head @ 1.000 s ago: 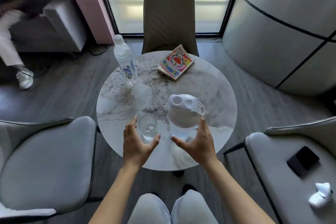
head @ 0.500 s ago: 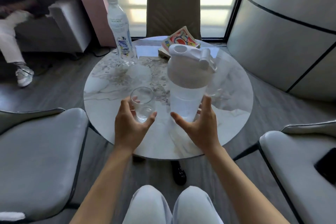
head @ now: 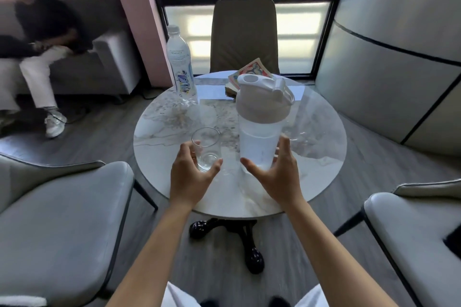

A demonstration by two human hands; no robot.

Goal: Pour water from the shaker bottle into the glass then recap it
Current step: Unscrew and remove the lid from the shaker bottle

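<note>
— Hands?
— Left hand (head: pixel 190 177) spread wide, cupped beside the glass (head: pixel 206 148), frame centre. Right hand (head: pixel 278 174) spread wide around the capped shaker (head: pixel 260 122), contact unclear.
— Both upright on the table (head: pixel 316 157).

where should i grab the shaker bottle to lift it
Grip the clear lower body of the shaker bottle from its right side with the right hand. It stands upright, tapers to a hand-sized base, and the wide lid above looks too broad to grasp.
</note>
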